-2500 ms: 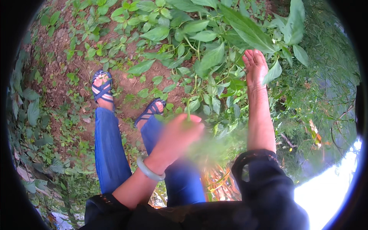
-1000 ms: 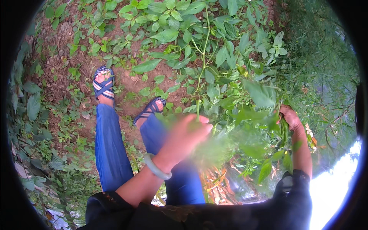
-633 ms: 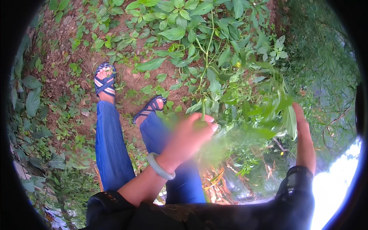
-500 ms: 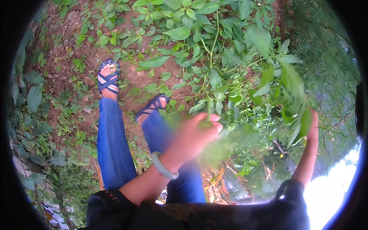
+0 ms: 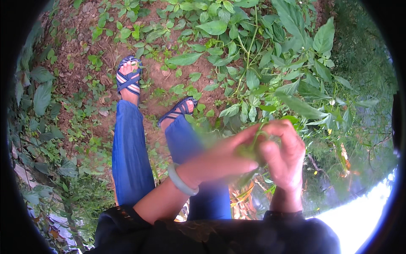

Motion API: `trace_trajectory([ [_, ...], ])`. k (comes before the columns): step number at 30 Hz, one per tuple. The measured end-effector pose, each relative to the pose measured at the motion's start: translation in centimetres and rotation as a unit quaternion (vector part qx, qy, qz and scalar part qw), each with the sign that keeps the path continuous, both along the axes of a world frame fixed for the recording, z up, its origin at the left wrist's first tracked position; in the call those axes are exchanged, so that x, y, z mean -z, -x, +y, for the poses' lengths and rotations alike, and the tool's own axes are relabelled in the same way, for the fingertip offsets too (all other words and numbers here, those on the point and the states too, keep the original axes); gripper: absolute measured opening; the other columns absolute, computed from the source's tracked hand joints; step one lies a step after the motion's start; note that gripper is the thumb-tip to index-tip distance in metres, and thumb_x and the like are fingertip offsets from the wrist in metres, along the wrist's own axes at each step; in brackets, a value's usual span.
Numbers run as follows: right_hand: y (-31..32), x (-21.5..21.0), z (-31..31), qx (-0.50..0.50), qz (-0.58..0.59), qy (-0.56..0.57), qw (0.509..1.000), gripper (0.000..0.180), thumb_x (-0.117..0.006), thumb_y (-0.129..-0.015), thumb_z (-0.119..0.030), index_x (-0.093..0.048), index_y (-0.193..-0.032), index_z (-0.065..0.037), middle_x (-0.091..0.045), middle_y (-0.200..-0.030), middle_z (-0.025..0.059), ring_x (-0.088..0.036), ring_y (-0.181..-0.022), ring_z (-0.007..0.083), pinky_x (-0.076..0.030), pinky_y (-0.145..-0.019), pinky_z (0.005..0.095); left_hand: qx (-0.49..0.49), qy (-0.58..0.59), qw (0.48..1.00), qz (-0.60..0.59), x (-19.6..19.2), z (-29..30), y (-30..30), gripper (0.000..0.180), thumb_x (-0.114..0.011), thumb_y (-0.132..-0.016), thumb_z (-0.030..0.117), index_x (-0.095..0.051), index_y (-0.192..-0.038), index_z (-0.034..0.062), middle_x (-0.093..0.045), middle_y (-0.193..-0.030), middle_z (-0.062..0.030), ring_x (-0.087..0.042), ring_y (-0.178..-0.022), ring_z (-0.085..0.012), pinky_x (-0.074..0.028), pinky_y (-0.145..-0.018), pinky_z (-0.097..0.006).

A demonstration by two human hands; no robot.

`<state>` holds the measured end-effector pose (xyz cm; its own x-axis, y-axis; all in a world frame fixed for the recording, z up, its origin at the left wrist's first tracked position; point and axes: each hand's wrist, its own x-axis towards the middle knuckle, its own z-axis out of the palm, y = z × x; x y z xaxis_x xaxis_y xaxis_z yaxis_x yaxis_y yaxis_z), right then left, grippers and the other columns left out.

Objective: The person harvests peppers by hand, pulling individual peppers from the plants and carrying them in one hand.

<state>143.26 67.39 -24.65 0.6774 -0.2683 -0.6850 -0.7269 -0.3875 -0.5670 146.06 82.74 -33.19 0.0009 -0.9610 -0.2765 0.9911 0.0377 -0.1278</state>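
- Left hand (image 5: pixel 220 158), blurred, meets the right hand (image 5: pixel 284 154) in front of the body.
- Both hands' fingers (image 5: pixel 270 127) are clamped on a small bunch of green stems (image 5: pixel 250 149) held between them.
- Leafy plants (image 5: pixel 270 63) grow just beyond; sandalled feet (image 5: pixel 129 78) stand on bare soil (image 5: pixel 80 51).

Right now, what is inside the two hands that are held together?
Green plant stems and leaves show between the left hand and right hand. How much is gathered is hidden by the fingers and blurred.

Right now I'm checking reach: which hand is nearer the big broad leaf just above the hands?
Right. The right hand sits just below the broad leaf; the left hand, wearing a pale bangle, lies farther left.
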Motion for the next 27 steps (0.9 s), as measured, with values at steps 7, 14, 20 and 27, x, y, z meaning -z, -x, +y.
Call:
trace_trajectory([
  [7, 1.8, 9.2, -3.4, 0.246, 0.054, -0.057, 0.966, 0.023, -0.053, -0.095, -0.022, -0.061, -0.1, -0.001, -0.062, -0.088, 0.0068, -0.059, -0.08, 0.0155, -0.049, -0.073, 0.0301, 0.031, 0.026, 0.999, 0.004, 0.1, 0.6, 0.7, 0.074, -0.06, -0.082, 0.01, -0.023, -0.145, 0.0004, -0.044, -0.133, -0.0043, -0.041, -0.122, -0.0119, -0.031, -0.104, -0.029],
  [14, 3.3, 24.5, -9.3, 0.043, 0.018, 0.302, 0.952, 0.046, -0.061, -0.083, -0.019, -0.048, -0.123, 0.0, -0.062, -0.105, 0.0158, -0.061, -0.098, 0.0261, -0.048, -0.089, 0.0358, 0.012, 0.047, 0.999, -0.012, -0.2, 0.7, 0.4, 0.074, -0.061, -0.08, 0.011, -0.026, -0.144, 0.0002, -0.048, -0.125, -0.0041, -0.045, -0.115, -0.0106, -0.033, -0.1, -0.027],
  [20, -0.4, 27.5, -10.5, -0.056, 0.21, 0.313, 0.925, 0.065, -0.065, -0.076, -0.029, -0.04, -0.131, -0.003, -0.062, -0.108, 0.0218, -0.059, -0.104, 0.0354, -0.043, -0.094, 0.0419, 0.019, 0.043, 0.999, 0.021, -0.1, 0.6, 0.1, 0.071, -0.06, -0.08, 0.011, -0.028, -0.143, 0.0001, -0.049, -0.126, -0.0051, -0.046, -0.115, -0.0107, -0.033, -0.099, -0.027],
  [27, 6.5, 23.0, -15.1, 0.181, 0.028, 0.169, 0.968, 0.038, -0.064, -0.079, -0.012, -0.052, -0.112, 0.001, -0.066, -0.089, 0.0122, -0.063, -0.078, 0.026, -0.05, -0.074, 0.0343, 0.012, 0.035, 0.999, 0.028, -0.3, 0.2, -0.1, 0.071, -0.058, -0.081, 0.009, -0.027, -0.144, -0.0006, -0.047, -0.131, -0.0063, -0.045, -0.119, -0.0113, -0.034, -0.1, -0.027],
])
